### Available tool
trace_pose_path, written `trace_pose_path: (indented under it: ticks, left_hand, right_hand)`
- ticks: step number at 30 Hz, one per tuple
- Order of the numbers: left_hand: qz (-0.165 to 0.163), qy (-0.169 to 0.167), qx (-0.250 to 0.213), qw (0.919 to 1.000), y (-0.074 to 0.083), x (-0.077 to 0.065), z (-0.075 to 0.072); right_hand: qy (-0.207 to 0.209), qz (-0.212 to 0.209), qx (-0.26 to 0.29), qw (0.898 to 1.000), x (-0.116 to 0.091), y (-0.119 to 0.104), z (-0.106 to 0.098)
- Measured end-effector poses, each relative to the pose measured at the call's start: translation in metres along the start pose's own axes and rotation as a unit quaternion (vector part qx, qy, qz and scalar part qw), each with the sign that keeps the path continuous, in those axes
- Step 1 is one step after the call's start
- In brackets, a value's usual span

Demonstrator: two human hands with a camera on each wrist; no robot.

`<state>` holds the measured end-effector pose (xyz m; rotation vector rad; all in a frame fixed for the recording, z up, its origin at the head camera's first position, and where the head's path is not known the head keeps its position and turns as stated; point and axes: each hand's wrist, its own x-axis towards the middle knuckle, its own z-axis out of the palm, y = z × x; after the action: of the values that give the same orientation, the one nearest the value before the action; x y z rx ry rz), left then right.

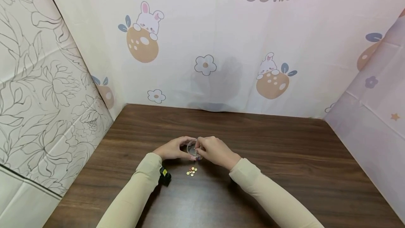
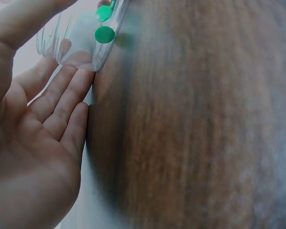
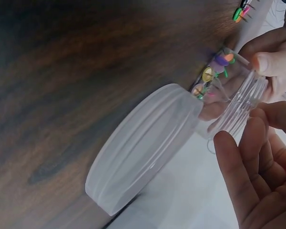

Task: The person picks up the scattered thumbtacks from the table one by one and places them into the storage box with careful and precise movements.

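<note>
A clear plastic jar (image 1: 191, 148) with a threaded neck holds several coloured thumbtacks (image 3: 208, 74). My left hand (image 1: 173, 149) grips this jar from the left, thumb on the near side and fingers round the far side. Green thumbtacks (image 2: 105, 34) show through its wall in the left wrist view. My right hand (image 1: 216, 150) bends over the mouth, thumb and fingertips close together at the rim; I cannot tell whether they pinch a thumbtack. Nearer me, several gold-looking thumbtacks (image 1: 192, 172) lie loose on the table.
A translucent round lid (image 3: 143, 148) sits on the table beside the jar, large in the right wrist view. The dark wooden table (image 1: 284, 171) meets a printed cloth backdrop (image 1: 177, 38) at the back. A black wrist device (image 1: 165, 176) hangs under the left cuff.
</note>
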<state>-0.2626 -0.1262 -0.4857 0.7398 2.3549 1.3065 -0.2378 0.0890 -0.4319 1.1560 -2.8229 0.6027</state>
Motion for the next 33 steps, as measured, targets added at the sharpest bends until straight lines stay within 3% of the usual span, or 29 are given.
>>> trace_pose_path:
  ticks: [9,21,33]
  left_hand:
    - [-0.009,0.000,-0.014,0.9999,0.002,-0.005,0.001]
    - [0.003,-0.007,-0.032,0.9995,0.031,-0.015,-0.004]
    - [0.011,-0.003,-0.019,0.9998,0.032,-0.012,-0.004]
  right_hand:
    - [-0.007,0.007,-0.015,1.000,0.007,0.000,0.001]
    - [-0.012,0.023,-0.016,1.000,0.009,0.000,-0.002]
    - [-0.007,0.014,-0.004,1.000,0.004,0.000,-0.005]
